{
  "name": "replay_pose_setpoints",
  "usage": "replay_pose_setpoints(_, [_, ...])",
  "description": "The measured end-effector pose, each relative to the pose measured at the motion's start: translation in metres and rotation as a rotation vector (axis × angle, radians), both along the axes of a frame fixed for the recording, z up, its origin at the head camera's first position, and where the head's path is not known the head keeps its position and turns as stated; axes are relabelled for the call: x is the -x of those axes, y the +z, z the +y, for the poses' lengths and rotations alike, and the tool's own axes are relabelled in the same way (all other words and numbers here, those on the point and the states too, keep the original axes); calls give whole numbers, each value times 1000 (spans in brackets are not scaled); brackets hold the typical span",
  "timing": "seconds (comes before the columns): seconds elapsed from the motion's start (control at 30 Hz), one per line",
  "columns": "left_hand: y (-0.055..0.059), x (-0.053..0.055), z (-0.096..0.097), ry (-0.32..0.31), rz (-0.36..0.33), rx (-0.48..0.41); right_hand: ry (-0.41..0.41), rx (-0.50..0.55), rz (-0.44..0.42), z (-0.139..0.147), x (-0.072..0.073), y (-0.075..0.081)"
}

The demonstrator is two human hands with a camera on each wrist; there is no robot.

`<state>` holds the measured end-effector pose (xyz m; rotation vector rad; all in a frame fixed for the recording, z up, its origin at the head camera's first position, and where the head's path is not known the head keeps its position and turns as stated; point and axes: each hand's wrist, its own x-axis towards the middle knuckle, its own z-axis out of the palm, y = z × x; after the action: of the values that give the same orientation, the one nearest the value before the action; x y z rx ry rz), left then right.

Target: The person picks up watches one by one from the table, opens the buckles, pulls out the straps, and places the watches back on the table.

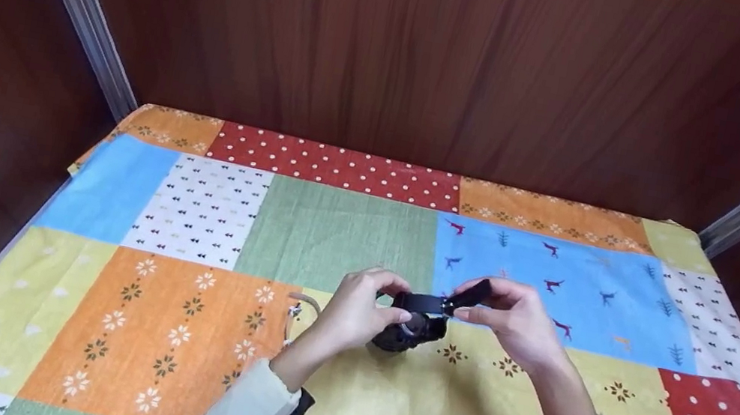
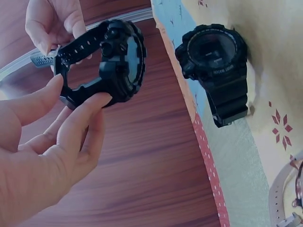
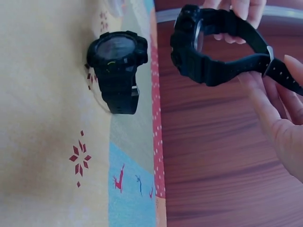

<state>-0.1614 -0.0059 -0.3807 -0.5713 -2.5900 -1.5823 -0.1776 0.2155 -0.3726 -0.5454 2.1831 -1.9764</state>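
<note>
Between both hands is a black sport watch (image 2: 118, 66), its strap looped round and lifted over the cloth. My left hand (image 1: 352, 311) grips the watch at its case and strap, thumb on one side and fingers on the other. With thumb and fingers, my right hand (image 1: 520, 325) pinches the strap's loose end (image 3: 288, 81), which runs through the metal buckle (image 3: 270, 61). Directly below lies a second black sport watch (image 2: 214, 52), face up, partly hidden by the hands in the head view.
Left of the hands, a watch with a pale beige strap (image 2: 276, 198) lies on the cloth, partly behind the left hand in the head view. The patchwork tablecloth (image 1: 164, 339) covers the table. Dark wooden panels (image 1: 398, 45) stand behind and at both sides.
</note>
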Motion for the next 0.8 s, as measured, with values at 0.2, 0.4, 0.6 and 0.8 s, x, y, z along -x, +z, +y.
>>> replay_pose_setpoints(0.2, [6, -2, 6, 1, 33, -19, -79, -50, 11, -4, -2, 1])
replay_pose_setpoints(0.4, [11, -3, 10, 8, 70, 8, -106, -65, 17, -7, -3, 2])
replay_pose_setpoints(0.6, [13, -3, 12, 22, 57, 35, -109, -75, 38, -11, -3, 4])
replay_pose_setpoints(0.8, [15, -3, 13, 32, 67, 68, -83, -71, 44, -16, -4, 4])
